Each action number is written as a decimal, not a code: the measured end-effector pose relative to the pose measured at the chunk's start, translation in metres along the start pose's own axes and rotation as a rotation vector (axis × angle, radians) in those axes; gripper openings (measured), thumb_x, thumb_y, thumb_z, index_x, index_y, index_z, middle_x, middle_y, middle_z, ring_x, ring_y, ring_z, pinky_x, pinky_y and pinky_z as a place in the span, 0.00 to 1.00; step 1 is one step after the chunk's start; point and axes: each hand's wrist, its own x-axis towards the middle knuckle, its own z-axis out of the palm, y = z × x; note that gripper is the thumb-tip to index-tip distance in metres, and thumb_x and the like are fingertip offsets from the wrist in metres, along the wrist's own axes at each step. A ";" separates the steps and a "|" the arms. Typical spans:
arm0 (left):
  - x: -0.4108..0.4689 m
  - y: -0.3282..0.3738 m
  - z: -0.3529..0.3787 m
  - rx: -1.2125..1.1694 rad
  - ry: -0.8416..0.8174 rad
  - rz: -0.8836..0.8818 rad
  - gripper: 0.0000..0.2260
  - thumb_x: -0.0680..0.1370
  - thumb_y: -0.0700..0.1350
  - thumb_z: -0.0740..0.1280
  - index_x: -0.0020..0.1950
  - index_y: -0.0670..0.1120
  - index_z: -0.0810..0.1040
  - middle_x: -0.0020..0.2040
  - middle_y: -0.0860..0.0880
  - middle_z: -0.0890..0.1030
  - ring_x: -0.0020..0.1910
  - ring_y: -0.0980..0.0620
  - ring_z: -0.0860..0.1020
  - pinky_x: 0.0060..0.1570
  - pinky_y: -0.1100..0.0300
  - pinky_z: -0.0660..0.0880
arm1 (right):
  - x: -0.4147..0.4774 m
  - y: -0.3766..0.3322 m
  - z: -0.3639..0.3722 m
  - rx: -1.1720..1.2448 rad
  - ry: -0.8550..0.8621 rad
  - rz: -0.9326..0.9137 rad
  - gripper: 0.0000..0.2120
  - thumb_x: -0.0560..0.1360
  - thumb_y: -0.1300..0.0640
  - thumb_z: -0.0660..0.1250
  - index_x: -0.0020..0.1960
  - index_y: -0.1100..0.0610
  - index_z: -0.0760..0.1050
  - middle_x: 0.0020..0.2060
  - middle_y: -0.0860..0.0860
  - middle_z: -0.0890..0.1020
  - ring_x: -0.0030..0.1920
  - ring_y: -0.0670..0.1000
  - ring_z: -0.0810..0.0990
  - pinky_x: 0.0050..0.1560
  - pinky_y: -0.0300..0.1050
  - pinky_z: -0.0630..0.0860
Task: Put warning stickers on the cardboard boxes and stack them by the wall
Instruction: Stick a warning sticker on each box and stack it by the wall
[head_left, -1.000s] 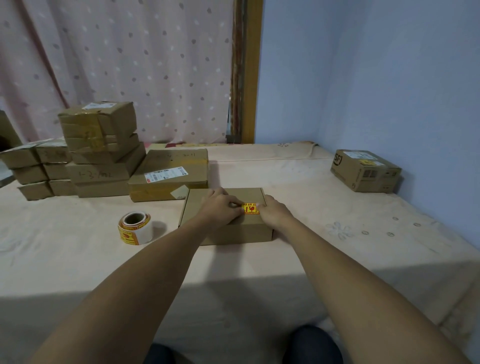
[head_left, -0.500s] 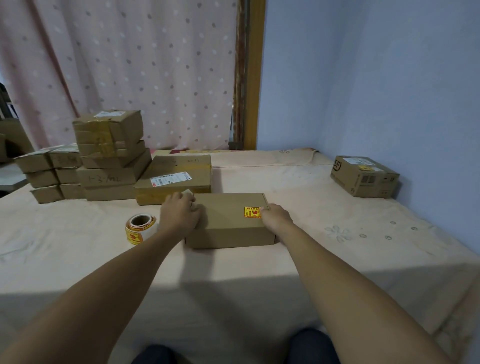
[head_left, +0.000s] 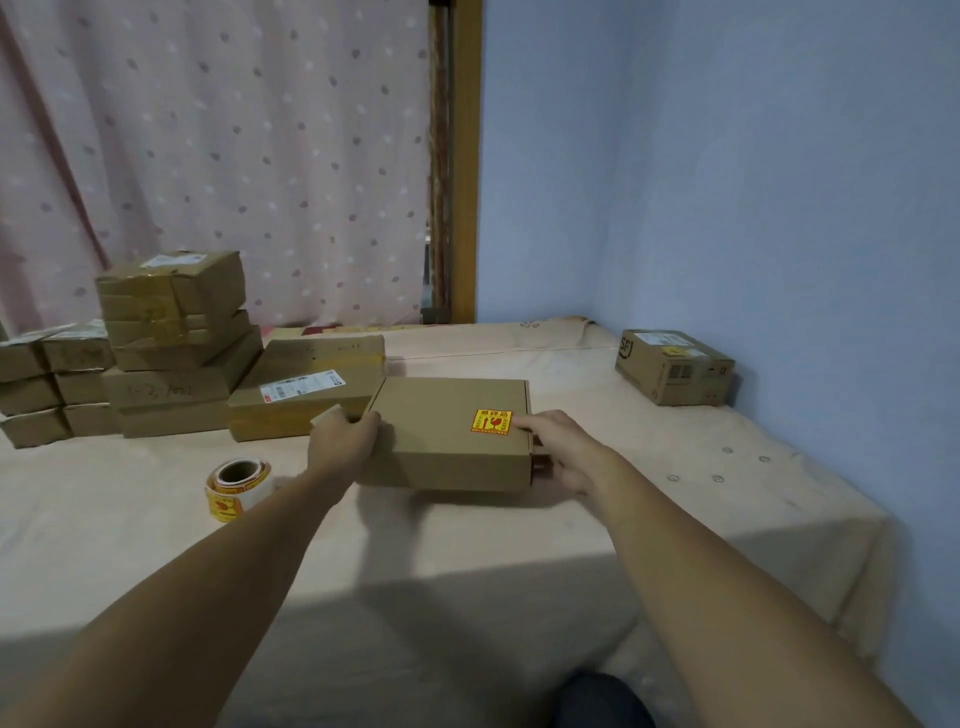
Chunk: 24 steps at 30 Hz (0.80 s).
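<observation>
Since the warning sticker (head_left: 491, 421) already sits flat on its lid near the right end, the flat box (head_left: 447, 431) looks ready for the second half of the job: the carry to the wall (head_left: 779, 208). It lies in the middle of the cloth-covered worktop (head_left: 649, 530), and whether it has left the cloth yet I cannot tell.

The left hand (head_left: 343, 441) grips the left end with fingers curled over the top edge. The right hand (head_left: 566, 452) holds the right end, forefinger laid along the lid just beside the sticker and the other fingers wrapped round the side.

To do this well, I would lift with both ends level, since the lid seems to be a tuck-in flap that could gape if the box twists. Keep the forefinger off the sticker so it is not scuffed or peeled.

One stickered box (head_left: 675, 366) already stands against the wall, well apart to the right. Setting this wider, flatter one squarely on top of it, edges aligned, may leave overhang, so it should be tested before letting go.

The sticker roll (head_left: 238, 486) lies near the left forearm. Unlabelled boxes (head_left: 171, 343) wait in piles behind it.
</observation>
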 end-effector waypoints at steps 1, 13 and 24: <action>-0.001 0.006 0.007 -0.056 -0.003 -0.001 0.14 0.79 0.50 0.65 0.57 0.43 0.80 0.52 0.45 0.79 0.52 0.47 0.77 0.53 0.49 0.78 | -0.003 -0.005 -0.010 0.046 0.002 -0.002 0.17 0.77 0.52 0.72 0.62 0.60 0.77 0.54 0.58 0.84 0.48 0.56 0.83 0.45 0.52 0.81; -0.040 0.066 0.140 -0.570 -0.079 -0.115 0.28 0.75 0.60 0.72 0.66 0.45 0.69 0.57 0.47 0.75 0.55 0.46 0.73 0.55 0.52 0.70 | 0.000 -0.004 -0.131 0.319 0.290 0.015 0.20 0.72 0.47 0.75 0.59 0.55 0.79 0.51 0.59 0.84 0.50 0.59 0.84 0.50 0.55 0.84; -0.065 0.166 0.272 -0.780 -0.494 0.010 0.31 0.71 0.59 0.76 0.70 0.50 0.71 0.64 0.50 0.78 0.59 0.50 0.80 0.58 0.50 0.79 | 0.041 -0.031 -0.167 0.557 0.518 -0.204 0.27 0.70 0.47 0.80 0.63 0.57 0.76 0.52 0.54 0.85 0.51 0.54 0.86 0.38 0.47 0.85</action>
